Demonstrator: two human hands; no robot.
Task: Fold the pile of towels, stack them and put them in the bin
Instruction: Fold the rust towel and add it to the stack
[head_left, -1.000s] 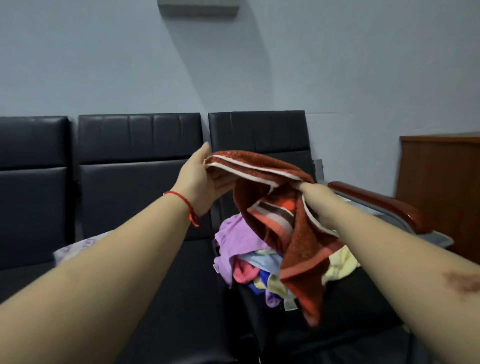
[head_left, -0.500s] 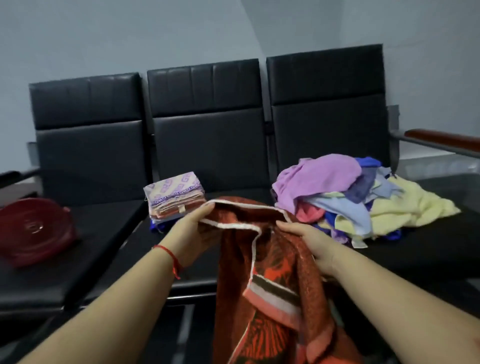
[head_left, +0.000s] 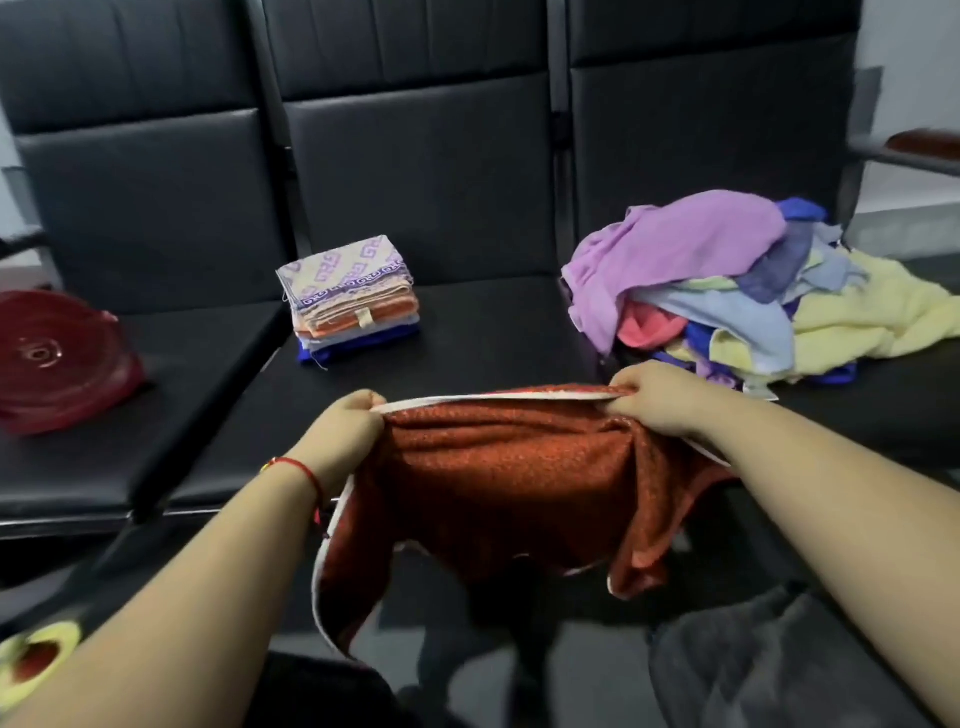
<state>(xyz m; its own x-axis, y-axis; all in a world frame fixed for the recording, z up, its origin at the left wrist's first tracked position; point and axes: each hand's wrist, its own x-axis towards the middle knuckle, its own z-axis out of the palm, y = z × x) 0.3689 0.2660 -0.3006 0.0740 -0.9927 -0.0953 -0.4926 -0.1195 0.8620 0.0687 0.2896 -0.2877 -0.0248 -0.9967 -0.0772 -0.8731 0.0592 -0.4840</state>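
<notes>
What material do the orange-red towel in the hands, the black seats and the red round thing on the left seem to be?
Orange-red towel: soft terry-like cloth, matte; it sags and creases between the hands, white edge trim. Black seats: leather or imitation leather, probably; smooth with a faint sheen and stitched panels. Red round thing: glossy, ribbed, perhaps plastic; too blurred to be sure.
</notes>
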